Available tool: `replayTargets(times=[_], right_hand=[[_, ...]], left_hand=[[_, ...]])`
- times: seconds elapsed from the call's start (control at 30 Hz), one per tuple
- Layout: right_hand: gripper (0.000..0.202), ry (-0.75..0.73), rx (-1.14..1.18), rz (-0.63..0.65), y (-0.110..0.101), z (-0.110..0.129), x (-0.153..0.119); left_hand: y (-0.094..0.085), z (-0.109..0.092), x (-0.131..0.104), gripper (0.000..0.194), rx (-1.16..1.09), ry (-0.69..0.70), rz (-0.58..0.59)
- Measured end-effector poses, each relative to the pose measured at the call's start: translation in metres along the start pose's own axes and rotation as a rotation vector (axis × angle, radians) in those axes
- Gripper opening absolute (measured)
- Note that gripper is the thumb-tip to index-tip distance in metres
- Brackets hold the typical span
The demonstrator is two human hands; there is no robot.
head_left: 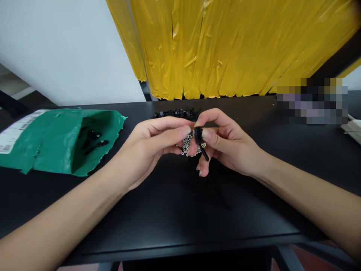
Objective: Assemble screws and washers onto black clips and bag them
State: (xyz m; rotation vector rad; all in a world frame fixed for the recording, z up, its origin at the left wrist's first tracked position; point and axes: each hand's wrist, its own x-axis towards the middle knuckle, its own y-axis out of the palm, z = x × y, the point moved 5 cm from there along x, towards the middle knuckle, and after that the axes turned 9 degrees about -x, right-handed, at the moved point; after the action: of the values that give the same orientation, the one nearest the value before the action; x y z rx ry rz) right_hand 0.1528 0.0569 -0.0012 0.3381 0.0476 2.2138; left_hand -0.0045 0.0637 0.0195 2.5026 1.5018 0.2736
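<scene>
My right hand (229, 143) is closed, pinching a small black plastic part (198, 136) between thumb and fingers. A thin black stem on it points down toward the lower right. My left hand (155, 141) meets it from the other side, thumb and forefinger pressed together right beside the part. Whatever those left fingers grip is too small or hidden to make out. Behind and below the fingertips lies a heap of small silvery hardware (186, 144), which looks like screws and nuts, partly covered by my hands. Farther back is a pile of similar black parts (176, 113).
On the left of the black table (158, 222) lies an opened green plastic mailing bag (53, 141), its mouth facing right, with black parts (94, 140) inside. Yellow plastic sheeting (225, 49) hangs behind the table. A blurred-out patch (313, 101) covers the back right.
</scene>
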Motion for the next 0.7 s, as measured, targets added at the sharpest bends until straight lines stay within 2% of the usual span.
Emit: replayTargets(times=[0.2, 0.37, 0.53, 0.7], right_hand=[[0.014, -0.024, 0.006, -0.019, 0.000, -0.002, 0.000], [0.014, -0.002, 0.007, -0.020, 0.000, -0.005, 0.000], [0.014, 0.020, 0.001, -0.018, 0.001, -0.006, -0.001], [0.009, 0.002, 0.028, 0.003, 0.002, -0.006, -0.002]], left_hand=[[0.008, -0.012, -0.005, 0.029, 0.377, 0.226, -0.083], [0.012, -0.012, -0.008, 0.029, 0.465, 0.250, -0.106], [0.011, -0.009, -0.007, 0.029, 0.409, 0.181, -0.082], [0.012, 0.002, -0.005, 0.024, 0.109, 0.044, -0.024]])
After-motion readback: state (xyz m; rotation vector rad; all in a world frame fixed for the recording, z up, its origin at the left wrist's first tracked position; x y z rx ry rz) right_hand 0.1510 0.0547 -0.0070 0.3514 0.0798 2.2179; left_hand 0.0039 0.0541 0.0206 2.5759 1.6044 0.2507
